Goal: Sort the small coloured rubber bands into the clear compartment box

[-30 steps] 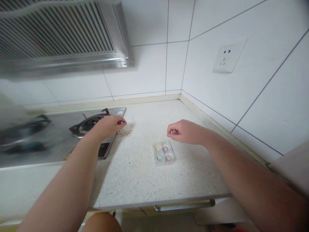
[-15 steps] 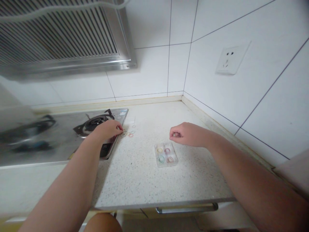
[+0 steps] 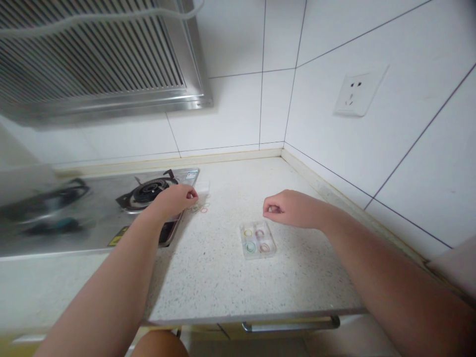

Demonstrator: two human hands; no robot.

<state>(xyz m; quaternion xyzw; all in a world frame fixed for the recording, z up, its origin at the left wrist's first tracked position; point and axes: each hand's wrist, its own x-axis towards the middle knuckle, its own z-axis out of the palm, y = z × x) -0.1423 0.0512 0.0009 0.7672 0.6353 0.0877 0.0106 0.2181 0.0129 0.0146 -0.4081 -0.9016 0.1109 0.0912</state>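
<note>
My left hand (image 3: 183, 197) pinches its thumb and fingers together just above several thin coloured loops (image 3: 204, 210) on the counter by the stove's edge. Whatever sits between those fingertips is too small to make out. My right hand (image 3: 279, 208) hovers with curled fingers behind and slightly right of a clear plastic box (image 3: 256, 254); its fingers hide anything in them. The box has four compartments, each with thin rings: yellow rings (image 3: 248, 233) and purple rings (image 3: 259, 234) at the back, green rings (image 3: 250, 247) and reddish-brown rings (image 3: 264, 248) at the front.
A gas stove (image 3: 100, 213) with a black burner (image 3: 150, 192) lies to the left, under a metal range hood (image 3: 111, 64). White tiled walls meet behind the speckled counter (image 3: 223, 287). A socket (image 3: 355, 94) is on the right wall. A drawer handle (image 3: 290, 325) sits below the counter edge.
My left hand has lifted slightly and moved right over the loose loops, still pinched. The right hand keeps its place near the box. The view has shifted a little.
</note>
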